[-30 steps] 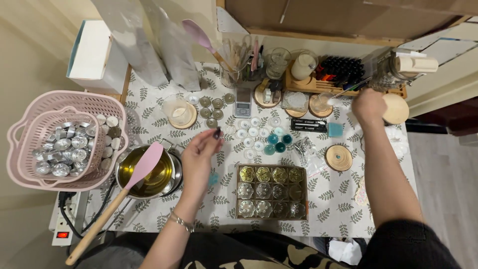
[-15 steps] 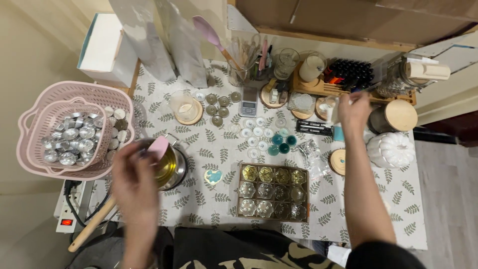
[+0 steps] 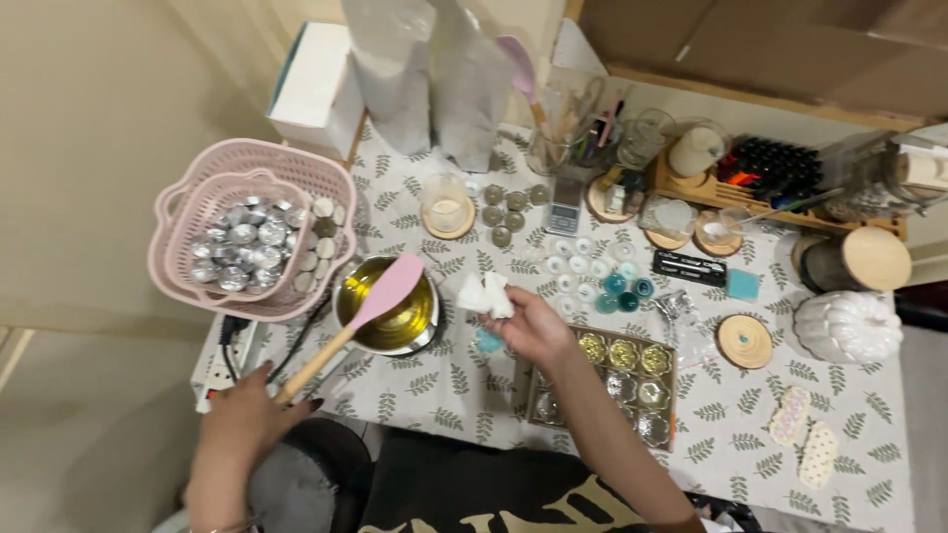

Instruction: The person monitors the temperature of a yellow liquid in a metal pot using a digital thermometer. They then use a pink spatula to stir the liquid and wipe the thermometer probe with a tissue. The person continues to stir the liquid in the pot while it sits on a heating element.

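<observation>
Right hand (image 3: 531, 328) pinches crumpled white tissue (image 3: 488, 295) beside round steel pot of yellow liquid (image 3: 387, 308) | left hand (image 3: 240, 418) clasps wooden handle end of pink silicone spatula (image 3: 348, 325) resting across pot | pink slotted plastic basket (image 3: 174, 229) of foil cups left | clear mould tray (image 3: 604, 385) right

A home craft corner is suggested: a small table (image 3: 612, 464) covered with a leaf-print cloth is crowded with a pot of melted yellow liquid (image 3: 387, 316), a pink basket of small metal cups (image 3: 247, 242), a tray of filled moulds (image 3: 607, 385) and a rack of little dark bottles (image 3: 775, 170).
</observation>
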